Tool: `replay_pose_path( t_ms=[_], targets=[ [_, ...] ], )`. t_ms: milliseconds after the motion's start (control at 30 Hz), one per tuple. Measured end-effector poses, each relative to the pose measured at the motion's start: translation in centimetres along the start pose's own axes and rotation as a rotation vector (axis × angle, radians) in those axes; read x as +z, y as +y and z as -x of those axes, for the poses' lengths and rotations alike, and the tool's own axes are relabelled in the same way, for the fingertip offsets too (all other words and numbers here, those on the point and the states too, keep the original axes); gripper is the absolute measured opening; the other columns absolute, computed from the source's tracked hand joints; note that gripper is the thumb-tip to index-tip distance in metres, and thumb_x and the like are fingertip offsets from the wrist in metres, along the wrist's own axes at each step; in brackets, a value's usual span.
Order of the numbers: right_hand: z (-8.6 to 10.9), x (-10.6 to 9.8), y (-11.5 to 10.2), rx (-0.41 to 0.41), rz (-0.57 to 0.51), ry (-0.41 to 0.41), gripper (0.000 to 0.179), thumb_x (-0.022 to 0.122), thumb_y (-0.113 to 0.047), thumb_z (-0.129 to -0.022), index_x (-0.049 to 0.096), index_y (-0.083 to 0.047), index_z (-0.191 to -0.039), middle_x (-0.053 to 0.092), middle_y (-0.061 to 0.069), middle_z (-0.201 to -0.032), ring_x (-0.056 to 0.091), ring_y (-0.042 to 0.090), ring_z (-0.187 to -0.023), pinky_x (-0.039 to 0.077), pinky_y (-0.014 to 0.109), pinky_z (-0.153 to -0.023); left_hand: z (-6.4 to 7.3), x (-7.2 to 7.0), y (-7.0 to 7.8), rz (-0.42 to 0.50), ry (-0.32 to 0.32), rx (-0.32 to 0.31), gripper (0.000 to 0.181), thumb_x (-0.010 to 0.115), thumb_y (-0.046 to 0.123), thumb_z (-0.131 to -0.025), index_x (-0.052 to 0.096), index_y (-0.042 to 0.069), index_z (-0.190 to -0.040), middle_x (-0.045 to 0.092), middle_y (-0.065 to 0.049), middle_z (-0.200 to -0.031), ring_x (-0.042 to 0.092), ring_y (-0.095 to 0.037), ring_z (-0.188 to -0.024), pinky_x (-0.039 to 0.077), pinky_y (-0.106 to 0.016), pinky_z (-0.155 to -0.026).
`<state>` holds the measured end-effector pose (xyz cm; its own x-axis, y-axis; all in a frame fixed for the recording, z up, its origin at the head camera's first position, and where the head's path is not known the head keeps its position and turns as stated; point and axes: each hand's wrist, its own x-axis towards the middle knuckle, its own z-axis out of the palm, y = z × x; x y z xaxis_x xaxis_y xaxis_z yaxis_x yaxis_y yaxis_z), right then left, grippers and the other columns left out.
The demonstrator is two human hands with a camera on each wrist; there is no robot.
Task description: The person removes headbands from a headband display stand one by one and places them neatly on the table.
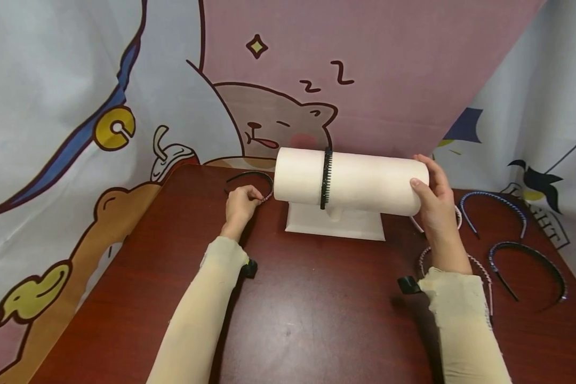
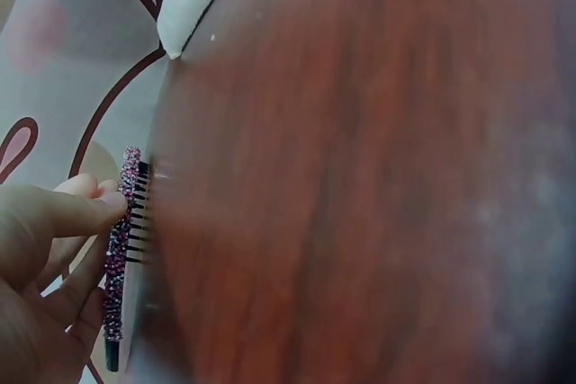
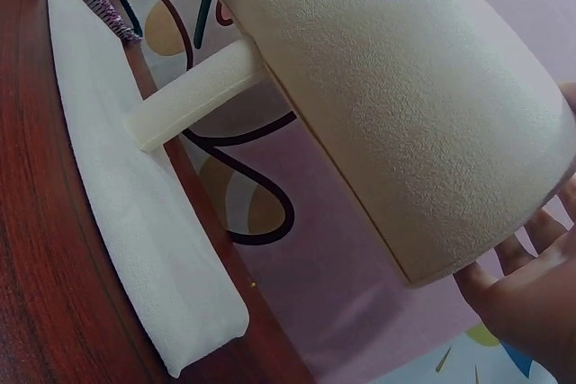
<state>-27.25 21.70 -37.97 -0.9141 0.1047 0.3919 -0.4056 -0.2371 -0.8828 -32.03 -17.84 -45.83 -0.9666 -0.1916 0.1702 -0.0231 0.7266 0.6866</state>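
At the left of the head view, my left hand (image 1: pixel 241 207) pinches a glittery pink-purple headband (image 2: pixel 115 276) with black teeth along its inner side. Its thumb and fingertips press on the sparkly band, low by the table. A cream roll-shaped headband stand (image 1: pixel 374 181) rises on a white base to the right of it. My right hand (image 1: pixel 439 213) grips the roll's right end, thumb in front and fingers round the end and back. A black toothed headband (image 1: pixel 325 181) sits around the roll, left of its middle.
On the table's right side lie a blue headband (image 1: pixel 496 195), a dark blue one (image 1: pixel 523 244) and a pinkish one (image 1: pixel 485 272) partly behind my right arm. A white one (image 1: pixel 458 217) is mostly hidden by that hand. A cartoon-print cloth (image 1: pixel 389 64) hangs behind the table.
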Motion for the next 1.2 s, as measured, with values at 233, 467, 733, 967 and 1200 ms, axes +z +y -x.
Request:
replay_pose_path(
  t_ms=[233, 467, 733, 967, 1200],
  targets=[
    [-0.1, 0.0, 0.0, -0.008, 0.007, -0.008, 0.046, 0.055, 0.0, -0.098, 0.052, -0.009, -0.143, 0.048, 0.006, -0.145, 0.045, 0.014, -0.124, 0.046, 0.022, -0.09, 0.1, -0.6, -0.3, 0.028, -0.015, -0.019, 0.008, 0.076, 0.017, -0.088, 0.072, 0.016, -0.095, 0.075, -0.005, -0.108, 0.068, -0.029, -0.097, 0.053, -0.046, -0.088],
    [-0.1, 0.0, 0.1, -0.01, 0.0, 0.0, 0.046, 0.054, 0.001, -0.097, 0.053, -0.009, -0.142, 0.049, 0.005, -0.143, 0.046, 0.015, -0.122, 0.046, 0.022, -0.089, 0.0, -1.9, 0.3, 0.164, 0.023, 0.026, 0.012, 0.075, 0.014, -0.089, 0.073, 0.01, -0.101, 0.075, -0.01, -0.107, 0.067, -0.03, -0.103, 0.052, -0.045, -0.092],
    [-0.1, 0.0, 0.1, -0.006, -0.01, 0.005, 0.046, 0.054, 0.002, -0.097, 0.053, -0.009, -0.141, 0.049, 0.005, -0.144, 0.046, 0.015, -0.123, 0.047, 0.022, -0.089, -0.1, -3.3, 1.5, 0.349, 0.094, 0.099, 0.021, 0.074, 0.014, -0.09, 0.073, 0.006, -0.11, 0.076, -0.013, -0.11, 0.07, -0.028, -0.106, 0.054, -0.042, -0.094],
    [-0.1, 0.0, 0.1, 0.007, 0.013, 0.01, 0.046, 0.056, -0.001, -0.098, 0.053, -0.011, -0.142, 0.049, 0.002, -0.143, 0.046, 0.014, -0.124, 0.047, 0.022, -0.089, 0.0, -4.8, 3.7, 0.545, 0.109, 0.139, 0.027, 0.071, 0.012, -0.092, 0.07, 0.001, -0.117, 0.072, -0.018, -0.118, 0.069, -0.027, -0.11, 0.054, -0.03, -0.095],
    [0.0, -0.1, 0.1, 0.008, 0.011, 0.007, 0.046, 0.056, -0.001, -0.097, 0.054, -0.013, -0.142, 0.05, 0.001, -0.144, 0.047, 0.013, -0.122, 0.048, 0.021, -0.087, 1.0, -6.7, 6.6, 0.669, 0.098, 0.189, 0.033, 0.068, 0.008, -0.094, 0.065, -0.005, -0.124, 0.068, -0.024, -0.124, 0.067, -0.015, -0.103, 0.05, -0.019, -0.091]
  ],
)
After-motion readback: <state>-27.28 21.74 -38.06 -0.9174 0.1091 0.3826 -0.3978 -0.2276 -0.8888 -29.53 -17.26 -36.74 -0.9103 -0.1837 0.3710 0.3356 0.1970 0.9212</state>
